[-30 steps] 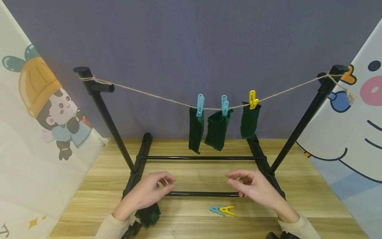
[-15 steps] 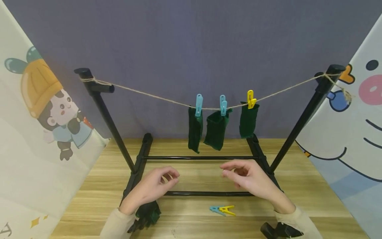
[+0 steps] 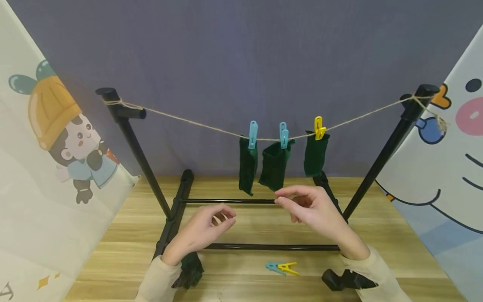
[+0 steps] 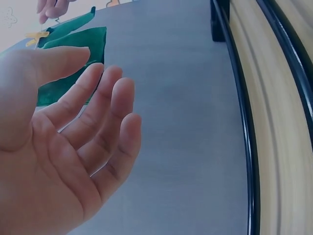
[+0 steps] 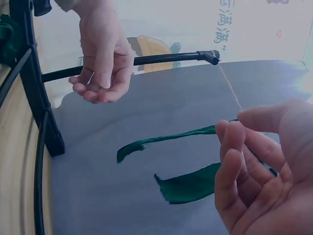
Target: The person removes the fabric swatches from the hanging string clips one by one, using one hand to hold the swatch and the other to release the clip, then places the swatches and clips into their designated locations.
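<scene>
Three dark green cloths hang from a twine line (image 3: 196,123). A light blue clothespin (image 3: 253,135) clips the left cloth (image 3: 247,170), another blue clothespin (image 3: 284,136) the middle cloth (image 3: 273,167), and a yellow clothespin (image 3: 319,128) the right cloth (image 3: 316,158). My right hand (image 3: 313,209) is raised just below the middle and right cloths, its fingers loosely bent around nothing. My left hand (image 3: 205,226) hovers over the lower part of the frame, lower than the right. Its palm (image 4: 49,181) is bare in the left wrist view, with relaxed fingers.
A black pipe frame (image 3: 137,155) carries the line between two posts. Near its front bar (image 3: 271,247), a blue clothespin (image 3: 274,267) and a yellow clothespin (image 3: 289,268) lie touching on the wooden table (image 3: 234,285). More green cloth (image 3: 191,270) lies by my left forearm.
Both hands have risen and moved forward from near the front bar, the right hand more. The left hand has also shifted right. The hanging cloths and the clothespins stay put.
</scene>
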### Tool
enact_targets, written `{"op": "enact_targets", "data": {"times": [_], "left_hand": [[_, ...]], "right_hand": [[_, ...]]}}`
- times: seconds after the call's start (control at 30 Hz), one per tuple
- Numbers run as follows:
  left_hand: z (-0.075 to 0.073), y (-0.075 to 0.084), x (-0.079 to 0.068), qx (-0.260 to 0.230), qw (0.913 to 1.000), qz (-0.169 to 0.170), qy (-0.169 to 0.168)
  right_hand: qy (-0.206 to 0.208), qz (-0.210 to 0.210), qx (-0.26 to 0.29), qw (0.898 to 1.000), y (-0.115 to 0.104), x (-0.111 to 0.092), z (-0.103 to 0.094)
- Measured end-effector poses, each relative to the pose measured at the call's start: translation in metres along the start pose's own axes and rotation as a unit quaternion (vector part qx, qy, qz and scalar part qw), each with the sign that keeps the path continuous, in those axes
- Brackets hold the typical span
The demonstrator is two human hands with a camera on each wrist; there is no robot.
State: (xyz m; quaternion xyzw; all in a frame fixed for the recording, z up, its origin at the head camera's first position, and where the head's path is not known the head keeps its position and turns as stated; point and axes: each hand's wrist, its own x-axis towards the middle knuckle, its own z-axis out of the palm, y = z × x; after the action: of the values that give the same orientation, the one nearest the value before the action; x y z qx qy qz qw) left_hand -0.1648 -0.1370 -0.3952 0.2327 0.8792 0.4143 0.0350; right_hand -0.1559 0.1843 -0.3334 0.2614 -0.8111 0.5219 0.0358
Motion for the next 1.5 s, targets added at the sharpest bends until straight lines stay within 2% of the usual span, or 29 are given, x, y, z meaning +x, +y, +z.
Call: {"op": "enact_targets", "data": {"times": [0.13, 0.27, 0.47, 0.67, 0.77, 1.07, 1.23, 1.5], "left_hand": [[-0.001, 0.003, 0.003, -0.006, 0.9999, 0.008, -0.002], [-0.001, 0.006, 0.006, -0.021, 0.9996, 0.018, 0.008], [0.000, 0.009, 0.013, -0.050, 0.9951, 0.036, 0.077], [0.001, 0.013, 0.023, -0.092, 0.9840, 0.028, 0.150], [0.003, 0.016, 0.027, -0.112, 0.9787, 0.026, 0.170], [0.006, 0.026, 0.038, -0.154, 0.9708, 0.037, 0.180], [0.005, 0.029, 0.042, -0.151, 0.9691, 0.045, 0.189], [0.006, 0.035, 0.050, -0.145, 0.9696, 0.059, 0.188]], "right_hand": [[0.022, 0.014, -0.014, 1.000, -0.006, 0.005, 0.000], [0.037, 0.008, -0.009, 0.999, -0.013, 0.012, 0.000], [0.069, -0.017, -0.003, 0.997, -0.028, 0.023, 0.001], [0.092, -0.044, -0.015, 0.995, -0.039, 0.031, 0.005], [0.106, -0.049, -0.026, 0.993, -0.042, 0.035, 0.009], [0.131, -0.073, -0.060, 0.987, -0.054, 0.046, 0.012], [0.140, -0.101, -0.073, 0.982, -0.060, 0.053, 0.012], [0.136, -0.115, -0.095, 0.979, -0.070, 0.064, 0.014]]}}
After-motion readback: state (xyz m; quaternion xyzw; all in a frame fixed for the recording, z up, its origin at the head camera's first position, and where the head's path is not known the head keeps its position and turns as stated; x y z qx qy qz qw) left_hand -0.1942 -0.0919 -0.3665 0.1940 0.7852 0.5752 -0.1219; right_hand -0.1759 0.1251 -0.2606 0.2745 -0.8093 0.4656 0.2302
